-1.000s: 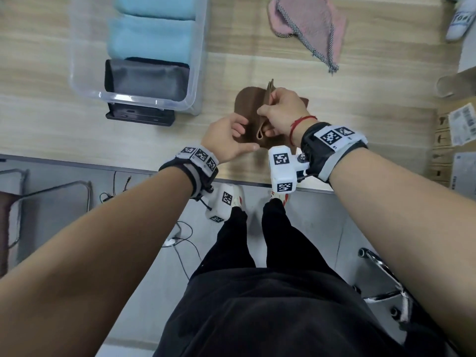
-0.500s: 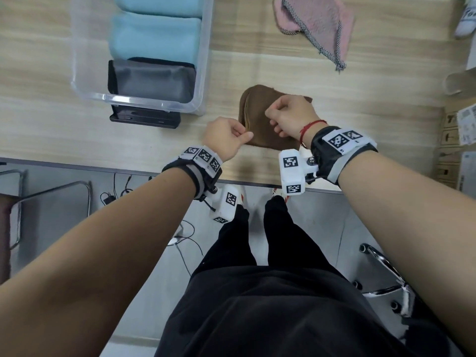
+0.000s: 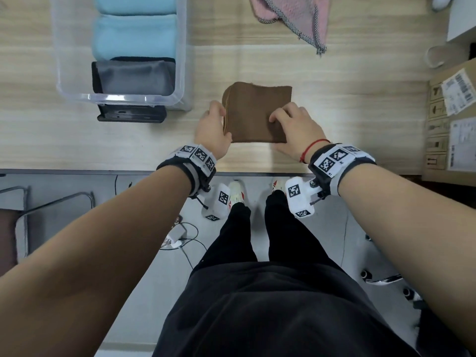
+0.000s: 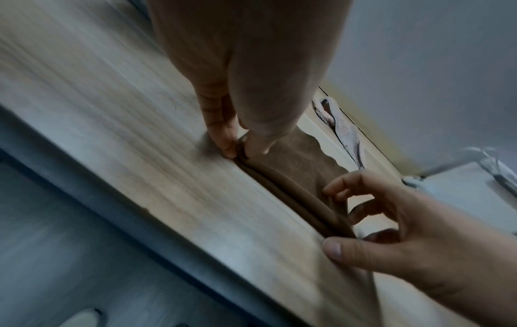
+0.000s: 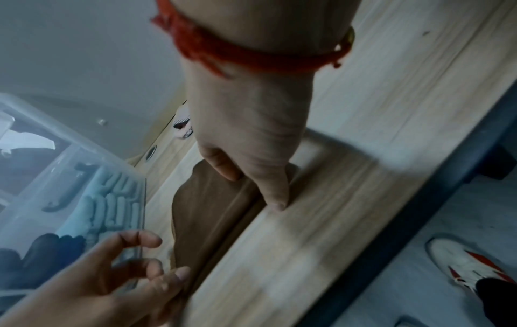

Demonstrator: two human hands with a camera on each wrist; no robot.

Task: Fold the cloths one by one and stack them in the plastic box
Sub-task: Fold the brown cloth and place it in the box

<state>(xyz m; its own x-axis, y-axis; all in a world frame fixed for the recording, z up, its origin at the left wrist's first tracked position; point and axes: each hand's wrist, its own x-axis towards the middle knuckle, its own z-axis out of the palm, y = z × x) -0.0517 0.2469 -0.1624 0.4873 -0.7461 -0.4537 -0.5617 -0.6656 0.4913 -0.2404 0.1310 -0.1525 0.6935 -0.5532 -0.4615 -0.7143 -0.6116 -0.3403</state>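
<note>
A brown cloth [image 3: 257, 112] lies folded flat on the wooden table, its layered edge to the left. My left hand [image 3: 219, 119] pinches that left edge between thumb and fingers, which the left wrist view shows up close on the brown cloth [image 4: 302, 172]. At the near right corner my right hand [image 3: 280, 122] holds the cloth, with curled fingers on top and the thumb at the near edge [image 5: 277, 203]. The clear plastic box [image 3: 121, 97] stands to the left and holds two folded blue cloths [image 3: 134, 34] and a grey one [image 3: 134, 76].
A crumpled pink cloth [image 3: 296, 16] with a checked border lies at the back of the table. A black flat object [image 3: 131, 114] pokes out from under the box. Cardboard boxes [image 3: 450, 119] stand at the right edge. The table's front edge [image 3: 77, 171] runs just behind my wrists.
The raised brown flap has been folded over and the cloth now lies flat. My left hand moved to its left edge and my right hand to its near right corner.
</note>
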